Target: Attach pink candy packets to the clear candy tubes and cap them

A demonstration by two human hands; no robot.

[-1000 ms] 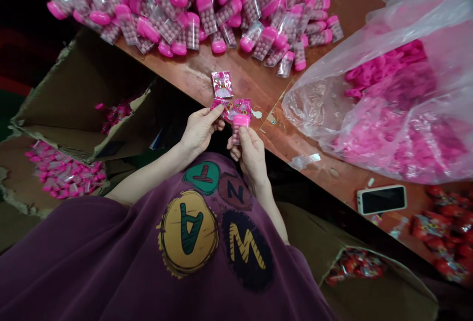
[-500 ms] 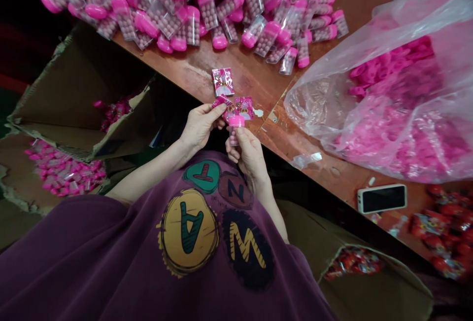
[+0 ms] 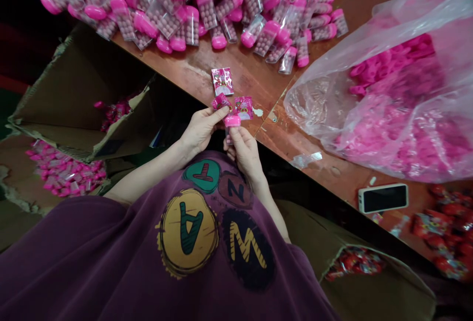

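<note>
I count remotely: left hand (image 3: 203,126), one; right hand (image 3: 244,147), one; pink-capped clear plastic bead containers (image 3: 232,122), one held, dozens heaped, total unreadable; pink printed square packets (image 3: 244,107) at three spots, stack depth unclear; brown cardboard boxes (image 3: 44,99), three visible; white-framed rectangular phone (image 3: 383,198), one.

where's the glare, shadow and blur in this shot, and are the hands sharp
Head view: glare streaks the clear plastic bag and the pink-capped containers; head view: the upper left cardboard box has a deeply shadowed inside; head view: the red packets at the right edge look soft; head view: the left hand and right hand look fairly sharp.
</note>
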